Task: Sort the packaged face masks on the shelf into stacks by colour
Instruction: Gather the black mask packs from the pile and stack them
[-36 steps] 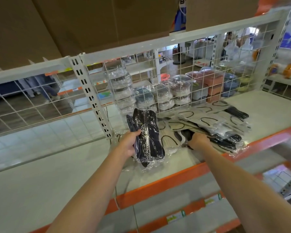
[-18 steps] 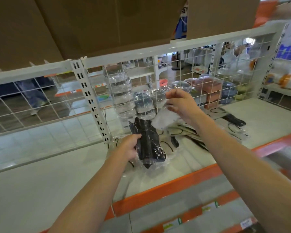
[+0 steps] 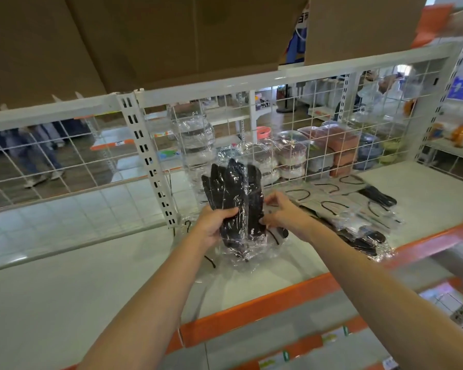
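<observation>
Standing upright just above the shelf, the bunch of black masks is gripped by the left hand, probably so edges line up. It's pinched from the side by the right hand; unsorted packs are left lying nearby.

A fanned bundle of matt black cloth face masks is sealed in thin, clear, glossy plastic film that is crinkled and catches highlights. At three o'clock of it, a pile of pale masks in glossy clear plastic sleeves is seen, with thin black ear cords. The flat white shelf board looks smooth with a soft sheen, edged by a smooth orange-painted metal rail. At twelve o'clock, a white-coated metal wire grid and matt brown cardboard boxes are seen.
</observation>
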A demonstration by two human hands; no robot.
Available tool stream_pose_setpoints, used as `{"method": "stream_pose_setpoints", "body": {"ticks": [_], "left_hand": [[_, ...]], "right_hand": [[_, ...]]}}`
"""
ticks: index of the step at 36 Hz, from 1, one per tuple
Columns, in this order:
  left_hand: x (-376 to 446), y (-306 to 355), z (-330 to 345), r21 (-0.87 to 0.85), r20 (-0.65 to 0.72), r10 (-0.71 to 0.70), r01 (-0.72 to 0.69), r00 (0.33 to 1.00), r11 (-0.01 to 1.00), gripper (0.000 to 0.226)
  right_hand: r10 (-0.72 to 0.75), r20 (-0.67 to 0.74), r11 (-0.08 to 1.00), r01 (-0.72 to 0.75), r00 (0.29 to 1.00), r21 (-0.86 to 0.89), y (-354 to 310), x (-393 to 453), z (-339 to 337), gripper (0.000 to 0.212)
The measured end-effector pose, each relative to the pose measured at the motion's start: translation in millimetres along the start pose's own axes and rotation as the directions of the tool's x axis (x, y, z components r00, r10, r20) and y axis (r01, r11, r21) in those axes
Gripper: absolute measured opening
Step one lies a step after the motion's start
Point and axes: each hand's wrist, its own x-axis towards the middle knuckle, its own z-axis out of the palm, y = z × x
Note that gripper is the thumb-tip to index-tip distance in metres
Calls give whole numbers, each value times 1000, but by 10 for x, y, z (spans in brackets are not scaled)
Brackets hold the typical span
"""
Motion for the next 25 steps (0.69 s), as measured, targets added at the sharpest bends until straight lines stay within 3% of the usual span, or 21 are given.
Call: {"method": "stream_pose_setpoints", "body": {"ticks": [3, 5, 8, 12, 14, 17, 19, 21, 23, 25], "left_hand": [[27, 0, -120, 29, -46, 27, -26, 999, 999, 39], [25, -1, -213, 70, -60, 54, -50, 997, 996, 40], [-26, -20, -336, 168, -62, 159, -147, 985, 975, 30], [-118, -91, -506, 235, -125, 281, -247, 951, 940, 29], [-153, -150, -589, 227, -175, 329, -287, 928, 931, 28], [-181, -207, -682, 200, -283, 365, -318, 887, 927, 23], [-189, -189, -729, 101, -352, 340, -326, 872, 940, 16], [-207, -118, -783, -118, -403, 269, -341, 875, 933, 14], [-244, -13, -862, -369, -420, 190, -358, 887, 858, 12], [-261, 62, -972, -513, -419, 151, -371, 895, 774, 12]], "right_hand": [[-5, -84, 995, 13, 996, 96, 4, 113, 58, 56], [-7, -1, 986, 7, 1000, 166, -45, 147, 129, 51], [-104, 103, 988, 91, 989, 123, -111, 202, 302, 34], [-203, 83, 976, 208, 976, -64, -183, 241, 602, 25], [-190, 116, 968, 206, 975, -144, -161, 261, 737, 29], [-163, 204, 977, 187, 965, -104, -152, 262, 893, 38], [-114, 224, 990, 130, 968, -59, -125, 279, 957, 40], [-37, 177, 998, 46, 984, -49, -98, 283, 974, 46], [6, 139, 999, -1, 990, -37, -58, 326, 969, 59], [52, 158, 998, -56, 986, 20, -125, 271, 1004, 53]]}}
